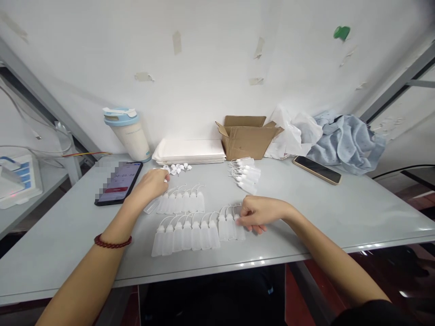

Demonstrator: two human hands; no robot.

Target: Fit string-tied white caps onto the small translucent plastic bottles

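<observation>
Small translucent squeeze bottles with thin bent tubes at the top lie in two rows on the table: a back row (181, 202) and a front row (186, 236). At the right end of the front row, my right hand (256, 213) is closed, thumb and forefinger on the last bottle (239, 231). Above the left end of the back row is my left hand (153, 184), its fingers curled in; what they hold is hidden. Beside it sits a small pile of white caps (178, 169). Several more bottles (247, 174) lie in a loose heap behind my right hand.
Along the wall stand a tumbler (131, 136), a stack of white sheets or envelopes (190, 151), an open cardboard box (249, 140), a white plastic bag (292, 131) and blue cloth (346, 142). One phone (118, 183) lies left, another phone (317, 170) right.
</observation>
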